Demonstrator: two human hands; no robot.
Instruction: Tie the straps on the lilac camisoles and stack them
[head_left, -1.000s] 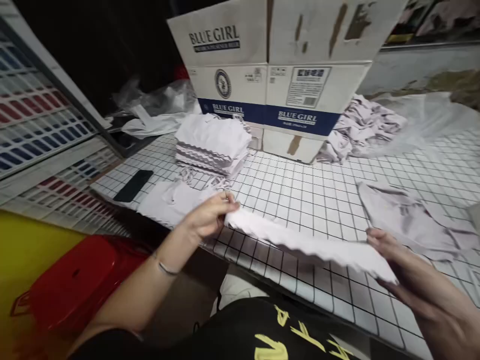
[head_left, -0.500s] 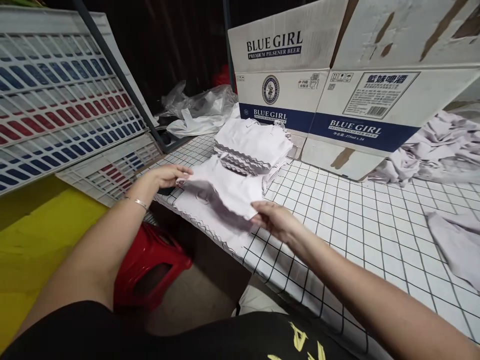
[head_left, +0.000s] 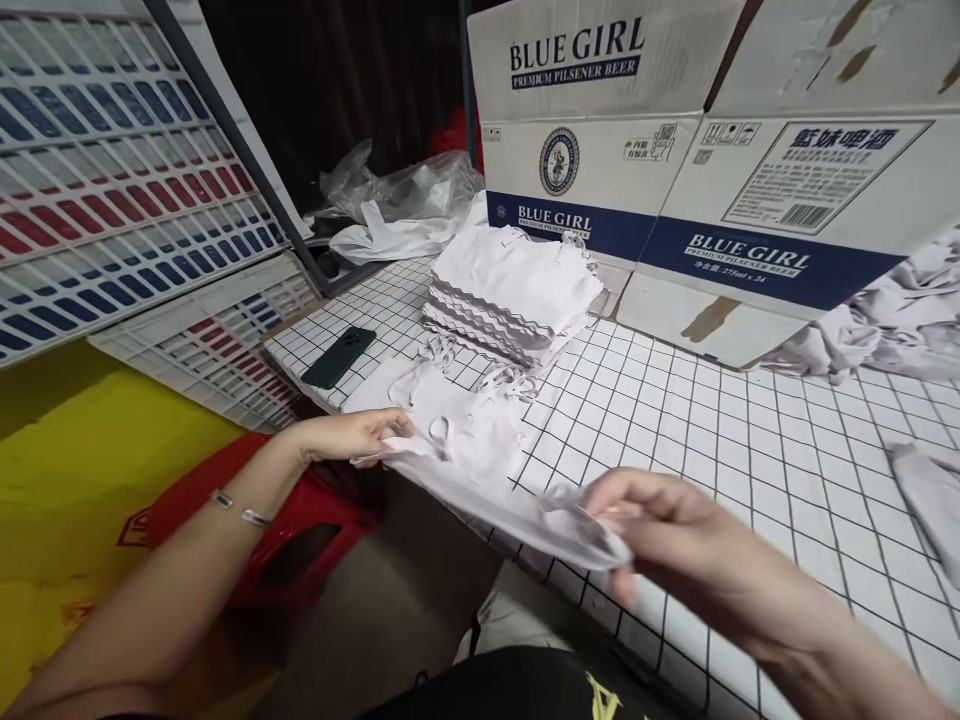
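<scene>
Left hand (head_left: 349, 438): fingers closed, pinching one end of the pale lilac fabric piece (head_left: 487, 508). Right hand (head_left: 690, 545): blurred, fingers curled round the other end, bunched there; exact grip couldn't be told. Piece hung between the hands, over the desk's near edge, fairly taut, long and narrow as seen. Soft, thin, limp knit by the look; even pull and a light pinch near the corners seemed best, since bunching at the right end could crease or twist it. Just beyond, a similar flat garment piece (head_left: 487, 430) lay with thin curly straps, on the white, black-gridded desk (head_left: 645, 400). Behind it, a neat fabric stack (head_left: 517, 275), wavy-edged; left of that, a dark green smartphone (head_left: 341, 357), smooth, rectangular. Farther back: stiff printed beer carton (head_left: 510, 160), crinkly clear plastic (head_left: 442, 185).
</scene>
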